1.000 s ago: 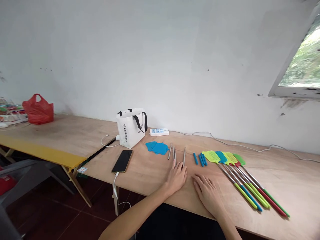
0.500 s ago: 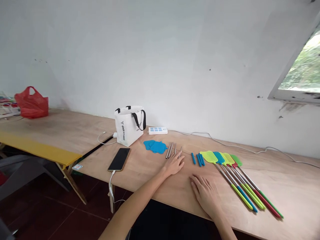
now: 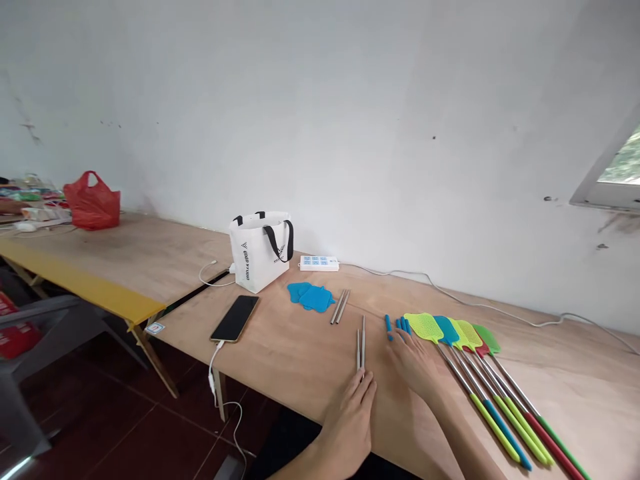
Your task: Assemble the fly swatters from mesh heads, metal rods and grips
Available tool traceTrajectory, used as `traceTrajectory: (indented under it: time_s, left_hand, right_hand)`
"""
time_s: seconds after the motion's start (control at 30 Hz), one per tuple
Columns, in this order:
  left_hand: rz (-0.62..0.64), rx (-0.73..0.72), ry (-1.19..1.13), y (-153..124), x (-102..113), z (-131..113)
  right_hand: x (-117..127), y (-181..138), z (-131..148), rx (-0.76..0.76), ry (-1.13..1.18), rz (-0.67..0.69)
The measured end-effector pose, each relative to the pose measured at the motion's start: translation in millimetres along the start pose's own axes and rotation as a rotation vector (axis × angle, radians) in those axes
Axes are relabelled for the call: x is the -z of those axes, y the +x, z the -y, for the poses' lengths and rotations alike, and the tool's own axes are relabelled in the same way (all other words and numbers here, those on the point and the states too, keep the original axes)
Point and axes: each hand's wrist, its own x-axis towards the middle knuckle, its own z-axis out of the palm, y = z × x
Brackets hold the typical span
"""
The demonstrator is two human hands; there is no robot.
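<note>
My left hand [image 3: 354,413] lies near the table's front edge, its fingers closed on the near ends of two slim metal rods [image 3: 361,343] that point away from me. My right hand [image 3: 414,363] reaches over the table, fingers stretched toward several short blue tubes [image 3: 389,327]. Its fingertips cover the near ends of some tubes; a firm hold on one does not show. Two thicker metal tubes [image 3: 341,307] rest side by side farther back. Left of them are blue fly swatter heads [image 3: 316,298], overlapping one another.
Several fly swatters [image 3: 487,393] with coloured handles lie in a row at right. A white bag [image 3: 260,257], a phone [image 3: 235,319] on a cable and a power strip [image 3: 319,264] stand or lie at left and back. A red plastic bag [image 3: 93,202] is on the far-left table.
My left hand has drawn two metal rods toward me, away from the other two tubes. My right hand has moved forward to the blue tubes. The view has turned slightly left.
</note>
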Motion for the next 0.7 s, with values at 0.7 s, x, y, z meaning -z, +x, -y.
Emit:
traceTrajectory:
  time_s: [0.7]
  left_hand:
    - [-0.003, 0.034, -0.361, 30.2, 29.7, 15.4]
  right_hand:
    - [-17.2, -1.9, 19.6, 0.123, 0.085, 0.050]
